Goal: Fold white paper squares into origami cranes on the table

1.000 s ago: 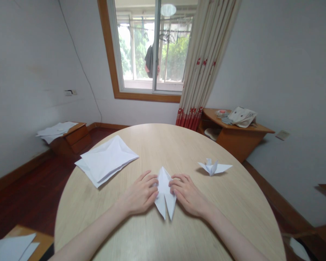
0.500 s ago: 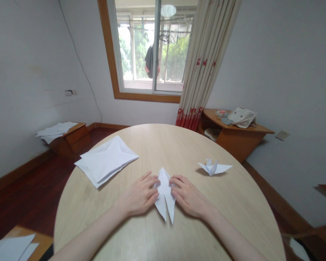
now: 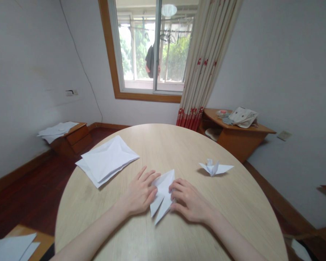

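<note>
A white folded paper (image 3: 164, 190), kite-shaped with two long pointed flaps toward me, lies on the round wooden table (image 3: 176, 239). Its single tip leans to the far right. My left hand (image 3: 142, 190) has its thumb and index finger on the paper's left edge, the other fingers spread above the tabletop. On the opposite edge, my right hand (image 3: 188, 199) grips the paper with curled fingers and thumb. Beyond my right hand stands a finished paper crane (image 3: 213, 168) with its wings out. The undersides of my fingers are hidden.
A stack of creased white paper sheets (image 3: 108, 159) lies at the table's left. Past the table are a low drawer cabinet (image 3: 76, 137) with papers and a corner shelf (image 3: 239, 139) holding a cloth bag (image 3: 243, 116). More sheets (image 3: 11, 248) lie at lower left.
The folded paper has turned clockwise between my hands: its far tip swung right and its two flaps swung left. My left fingers spread a little wider.
</note>
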The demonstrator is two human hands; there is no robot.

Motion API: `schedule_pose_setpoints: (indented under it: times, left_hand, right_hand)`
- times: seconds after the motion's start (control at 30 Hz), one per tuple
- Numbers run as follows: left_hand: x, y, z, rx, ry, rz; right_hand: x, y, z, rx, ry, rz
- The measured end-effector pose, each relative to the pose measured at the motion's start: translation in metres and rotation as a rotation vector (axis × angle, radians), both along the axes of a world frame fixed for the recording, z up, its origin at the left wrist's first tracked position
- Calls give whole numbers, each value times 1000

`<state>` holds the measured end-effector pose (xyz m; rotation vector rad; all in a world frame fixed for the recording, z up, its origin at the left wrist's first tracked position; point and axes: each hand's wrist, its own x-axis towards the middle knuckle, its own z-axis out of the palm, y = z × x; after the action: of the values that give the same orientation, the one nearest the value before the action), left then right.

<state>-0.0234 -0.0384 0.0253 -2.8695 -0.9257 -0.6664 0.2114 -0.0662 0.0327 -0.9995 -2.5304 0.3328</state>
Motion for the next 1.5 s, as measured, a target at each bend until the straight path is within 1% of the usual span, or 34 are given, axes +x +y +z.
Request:
schedule_pose_setpoints:
  times: [0.2,0.37,0.53,0.7,1.03,1.27,1.5]
  left_hand:
    - [-1,0,2,-38,18,17]
    - [-1,-1,3,-63,48,34]
    - [0,-1,3,-74,59,33]
    - [-1,0,-1,-68,106,35]
    - [0,3,-9,-36,160,27]
    - [3,6,-16,-10,88,-8]
    - [6,1,-9,8,-83,-79]
  right_hand:
    - [0,-1,1,12,-46,17]
    - [0,-4,5,59,-111,3]
    - [-2,-6,9,69,-142,1]
    - [-5,-7,10,83,-146,19]
    - [-6,-7,9,77,-158,2]
    - [-7,-7,9,72,-174,-23]
    - [-8,-6,2,103,-182,-40]
